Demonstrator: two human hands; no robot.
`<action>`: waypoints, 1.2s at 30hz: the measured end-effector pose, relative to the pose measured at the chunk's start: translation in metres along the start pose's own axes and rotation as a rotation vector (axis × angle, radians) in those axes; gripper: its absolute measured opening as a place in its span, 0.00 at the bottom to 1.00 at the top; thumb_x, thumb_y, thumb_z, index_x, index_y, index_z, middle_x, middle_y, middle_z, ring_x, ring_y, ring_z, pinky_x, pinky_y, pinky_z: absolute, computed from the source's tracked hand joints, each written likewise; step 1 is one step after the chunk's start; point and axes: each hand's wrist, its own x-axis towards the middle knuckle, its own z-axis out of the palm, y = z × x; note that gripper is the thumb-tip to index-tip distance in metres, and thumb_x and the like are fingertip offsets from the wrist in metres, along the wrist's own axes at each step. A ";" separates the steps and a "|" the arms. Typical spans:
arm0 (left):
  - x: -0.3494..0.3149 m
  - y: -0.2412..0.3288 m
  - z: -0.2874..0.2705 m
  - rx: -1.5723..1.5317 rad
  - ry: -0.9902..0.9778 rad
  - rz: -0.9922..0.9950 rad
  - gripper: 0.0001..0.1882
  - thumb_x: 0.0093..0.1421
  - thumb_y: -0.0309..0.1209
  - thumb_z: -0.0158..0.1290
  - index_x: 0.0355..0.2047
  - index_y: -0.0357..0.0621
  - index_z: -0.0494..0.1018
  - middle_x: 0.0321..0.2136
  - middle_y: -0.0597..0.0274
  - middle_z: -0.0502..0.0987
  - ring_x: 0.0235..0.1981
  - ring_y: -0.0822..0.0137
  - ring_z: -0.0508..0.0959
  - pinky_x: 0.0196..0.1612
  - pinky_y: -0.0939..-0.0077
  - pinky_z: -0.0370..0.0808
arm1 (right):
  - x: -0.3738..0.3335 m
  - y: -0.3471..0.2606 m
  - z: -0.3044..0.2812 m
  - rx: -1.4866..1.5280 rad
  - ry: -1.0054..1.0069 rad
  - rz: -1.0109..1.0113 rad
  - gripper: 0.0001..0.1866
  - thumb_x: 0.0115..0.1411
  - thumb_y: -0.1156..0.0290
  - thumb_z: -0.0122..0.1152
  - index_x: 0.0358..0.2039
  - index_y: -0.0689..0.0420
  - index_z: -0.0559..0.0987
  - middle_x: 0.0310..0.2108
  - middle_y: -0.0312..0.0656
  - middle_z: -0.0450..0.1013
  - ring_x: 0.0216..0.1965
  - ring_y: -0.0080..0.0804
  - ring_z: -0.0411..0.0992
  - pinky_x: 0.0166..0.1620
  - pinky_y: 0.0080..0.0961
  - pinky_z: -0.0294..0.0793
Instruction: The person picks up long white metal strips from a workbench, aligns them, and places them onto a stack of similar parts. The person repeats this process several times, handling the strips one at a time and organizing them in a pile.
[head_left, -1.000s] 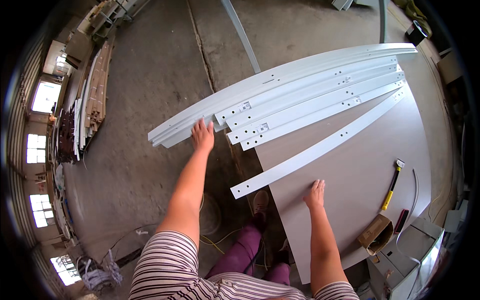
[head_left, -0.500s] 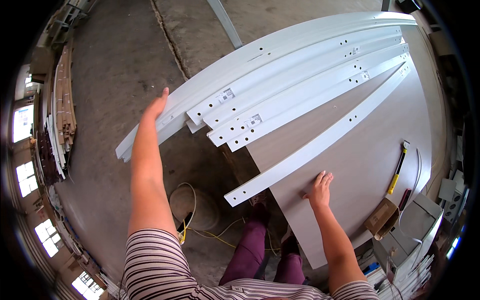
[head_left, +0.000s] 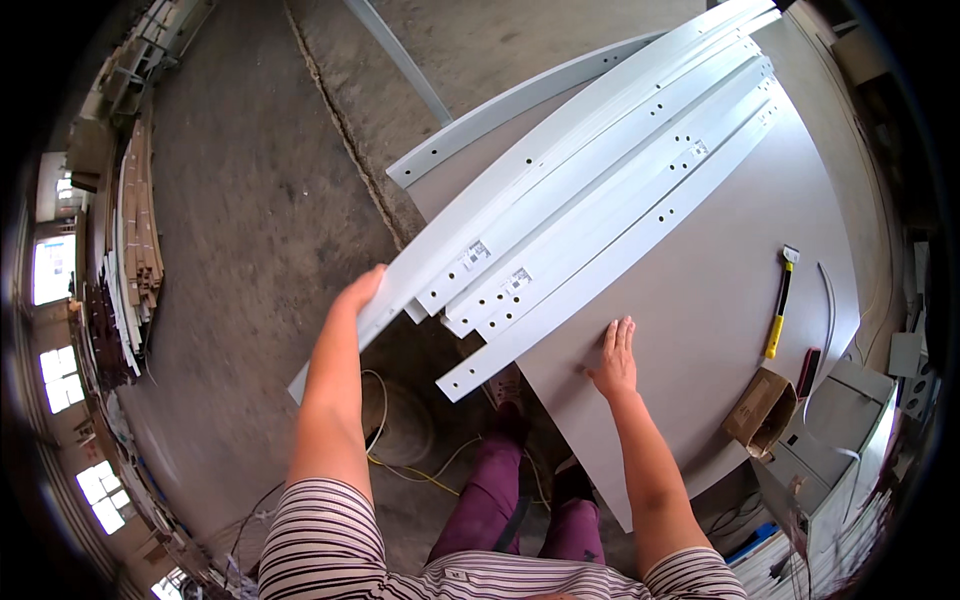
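At the near left end of a long white profile board [head_left: 455, 215], my left hand [head_left: 362, 290] is closed on its outer edge, with the fingers mostly hidden by the board. Several shorter white boards with punched holes and labels [head_left: 560, 240] lie side by side against it. The nearest narrow white board [head_left: 600, 260] runs along that bundle, its end jutting past the table edge. My right hand [head_left: 614, 360] rests flat on the grey-brown tabletop [head_left: 690, 330], fingers stretched out, holding nothing.
Beyond the bundle, another white board [head_left: 500, 110] lies along the table's far edge. To the right are a yellow-handled scraper [head_left: 778, 310], a dark red-black tool [head_left: 808, 370], an open cardboard box [head_left: 762, 410] and a grey cabinet [head_left: 835, 430]. Cables [head_left: 430, 475] trail on the floor.
The long board's near end has come right and toward me with my left hand, pressing the bundle against the near narrow board. A far-edge board is now uncovered. My right hand stays flat.
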 end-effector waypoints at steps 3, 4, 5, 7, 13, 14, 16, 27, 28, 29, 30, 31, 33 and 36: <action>-0.027 -0.020 0.044 -0.053 -0.055 -0.058 0.34 0.66 0.52 0.30 0.54 0.35 0.70 0.53 0.49 0.72 0.56 0.58 0.69 0.60 0.64 0.62 | -0.016 0.043 0.061 0.035 0.132 -0.029 0.46 0.52 0.68 0.65 0.64 0.71 0.51 0.67 0.62 0.43 0.69 0.55 0.42 0.69 0.34 0.46; -0.033 -0.024 0.062 -0.071 -0.077 -0.042 0.35 0.67 0.52 0.29 0.54 0.34 0.70 0.53 0.49 0.72 0.56 0.58 0.70 0.60 0.64 0.62 | -0.024 0.057 0.085 0.083 0.139 0.059 0.43 0.53 0.70 0.63 0.64 0.71 0.51 0.68 0.61 0.42 0.69 0.54 0.41 0.69 0.34 0.46; -0.044 -0.017 0.082 -0.066 -0.134 -0.034 0.35 0.67 0.52 0.26 0.55 0.34 0.68 0.54 0.48 0.72 0.57 0.58 0.69 0.60 0.64 0.61 | -0.036 0.068 0.101 0.131 0.140 0.155 0.41 0.55 0.72 0.61 0.64 0.71 0.51 0.68 0.61 0.41 0.69 0.54 0.41 0.69 0.35 0.46; -0.063 -0.028 0.112 -0.078 -0.127 -0.098 0.36 0.67 0.52 0.26 0.55 0.32 0.67 0.54 0.47 0.72 0.58 0.58 0.68 0.61 0.64 0.61 | -0.070 0.063 0.084 0.204 0.041 0.265 0.41 0.54 0.73 0.60 0.64 0.71 0.51 0.68 0.61 0.41 0.69 0.54 0.41 0.69 0.35 0.46; -0.068 0.055 0.131 0.080 -0.454 -0.053 0.23 0.62 0.44 0.42 0.45 0.37 0.74 0.40 0.52 0.79 0.41 0.58 0.78 0.47 0.58 0.72 | -0.108 0.096 0.077 0.225 -0.036 0.144 0.52 0.46 0.72 0.69 0.65 0.70 0.47 0.68 0.62 0.37 0.69 0.57 0.40 0.68 0.36 0.51; -0.042 0.056 0.116 0.082 -0.127 0.182 0.21 0.61 0.40 0.45 0.45 0.37 0.73 0.41 0.49 0.77 0.43 0.54 0.76 0.48 0.57 0.71 | -0.108 0.096 0.070 0.228 -0.067 0.124 0.56 0.42 0.71 0.73 0.66 0.69 0.46 0.68 0.62 0.37 0.69 0.58 0.39 0.67 0.37 0.53; 0.010 0.075 0.083 0.222 0.550 0.513 0.18 0.57 0.33 0.51 0.46 0.38 0.70 0.43 0.44 0.74 0.45 0.47 0.73 0.50 0.55 0.70 | -0.109 0.100 0.076 0.220 -0.078 0.104 0.55 0.44 0.73 0.71 0.66 0.69 0.46 0.68 0.62 0.36 0.69 0.58 0.39 0.67 0.37 0.54; 0.093 0.189 -0.018 0.672 0.572 0.157 0.35 0.54 0.36 0.60 0.61 0.46 0.59 0.62 0.54 0.61 0.64 0.49 0.57 0.62 0.50 0.55 | -0.103 0.099 0.052 0.227 -0.187 0.081 0.42 0.48 0.84 0.49 0.64 0.74 0.46 0.67 0.67 0.38 0.69 0.60 0.38 0.68 0.38 0.49; 0.086 0.196 -0.018 0.739 0.527 0.105 0.32 0.54 0.36 0.60 0.58 0.47 0.62 0.61 0.55 0.61 0.63 0.49 0.57 0.61 0.49 0.55 | -0.101 0.100 0.060 0.184 -0.169 0.069 0.43 0.47 0.83 0.50 0.65 0.73 0.46 0.67 0.66 0.37 0.69 0.59 0.39 0.68 0.38 0.51; 0.094 0.181 -0.021 0.726 0.633 0.165 0.24 0.54 0.35 0.60 0.51 0.46 0.68 0.56 0.53 0.67 0.59 0.48 0.64 0.57 0.51 0.61 | -0.100 0.100 0.063 0.139 -0.152 0.044 0.44 0.47 0.82 0.52 0.65 0.72 0.46 0.67 0.66 0.36 0.69 0.59 0.39 0.67 0.38 0.52; 0.106 0.159 -0.027 0.624 0.608 0.249 0.24 0.54 0.35 0.60 0.51 0.45 0.68 0.53 0.50 0.69 0.56 0.47 0.66 0.55 0.52 0.63 | -0.099 0.100 0.061 0.161 -0.153 0.034 0.44 0.47 0.83 0.51 0.65 0.72 0.47 0.67 0.66 0.36 0.69 0.59 0.39 0.68 0.37 0.51; 0.118 0.136 -0.034 0.522 0.584 0.331 0.24 0.54 0.35 0.60 0.50 0.44 0.68 0.51 0.48 0.71 0.54 0.45 0.68 0.53 0.53 0.65 | -0.097 0.097 0.056 0.186 -0.154 0.022 0.43 0.47 0.84 0.49 0.65 0.72 0.47 0.67 0.66 0.36 0.69 0.59 0.40 0.68 0.37 0.51; 0.110 0.125 -0.017 0.423 0.470 0.491 0.23 0.54 0.34 0.60 0.49 0.41 0.68 0.44 0.42 0.74 0.47 0.41 0.72 0.48 0.54 0.70 | -0.099 0.100 0.055 0.209 -0.141 0.023 0.43 0.47 0.85 0.48 0.65 0.72 0.47 0.68 0.65 0.37 0.69 0.58 0.40 0.68 0.37 0.50; 0.049 0.117 0.063 0.363 0.359 0.672 0.20 0.56 0.34 0.58 0.46 0.39 0.67 0.38 0.39 0.76 0.42 0.37 0.74 0.43 0.51 0.72 | -0.106 0.108 0.060 0.215 -0.113 0.015 0.42 0.47 0.87 0.47 0.65 0.71 0.47 0.68 0.64 0.38 0.69 0.56 0.42 0.68 0.36 0.50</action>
